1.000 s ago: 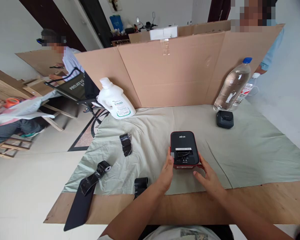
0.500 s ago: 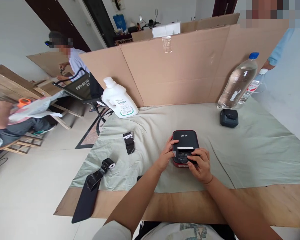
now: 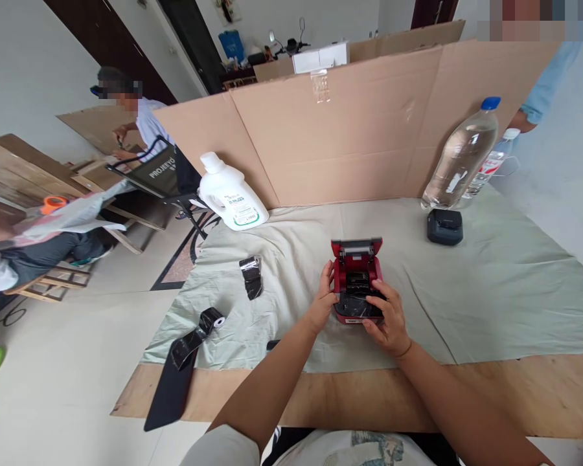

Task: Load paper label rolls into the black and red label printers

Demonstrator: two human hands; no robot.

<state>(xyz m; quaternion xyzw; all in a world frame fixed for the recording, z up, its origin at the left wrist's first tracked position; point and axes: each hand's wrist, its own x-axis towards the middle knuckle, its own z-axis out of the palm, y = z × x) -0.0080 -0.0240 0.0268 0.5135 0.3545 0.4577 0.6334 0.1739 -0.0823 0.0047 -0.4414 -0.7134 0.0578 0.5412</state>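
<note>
A small red-and-black label printer [image 3: 359,264] lies on the cloth in front of me with its lid [image 3: 357,246] raised at the far side. Inside its red bay sits a black roll [image 3: 357,282], and black shiny film [image 3: 354,305] lies over the front part. My left hand [image 3: 324,303] grips the printer's left side, fingers bent around the edge. On the right side, my right hand [image 3: 387,317] holds the body, thumb at the front and fingertips by the film. Two unrolled black rolls lie to the left, one upright roll [image 3: 251,277] and one loose roll [image 3: 208,323].
The loose strip overlaps a dark flat panel [image 3: 170,391] jutting past the table edge. A white jug [image 3: 236,204], a large water bottle [image 3: 461,158], a smaller bottle [image 3: 488,169] and a black device [image 3: 445,226] stand before the cardboard wall [image 3: 340,142]. Other people are nearby.
The printer's lid has swung up and away from me, showing the red inside and the black roll. Both hands stay at its sides.
</note>
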